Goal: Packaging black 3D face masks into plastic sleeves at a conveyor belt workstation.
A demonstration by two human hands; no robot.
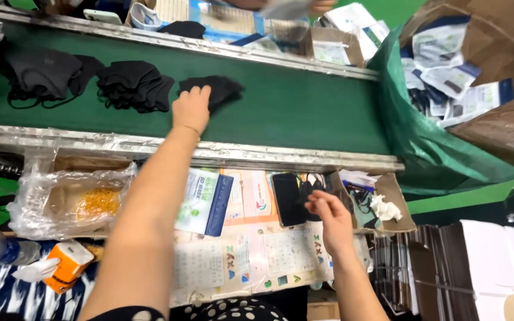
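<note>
My left hand [191,109] reaches across the metal rail onto the green conveyor belt [304,110], its fingers closed over the near edge of a small stack of black masks [224,89]. Two more piles of black masks [135,86] [40,74] lie further left on the belt. My right hand [327,215] hovers over the paper-covered worktable with its fingertips pinched together beside a black phone [287,199] and some thin black loops [312,189]. Whether it holds one of them is unclear.
A white and blue pouch [204,202] lies by my left forearm. A plastic bag of yellow bands [93,202] and an orange box [69,264] are at left. A green-lined carton of packets [447,77] stands at right. Another person's hand [292,7] works beyond the belt.
</note>
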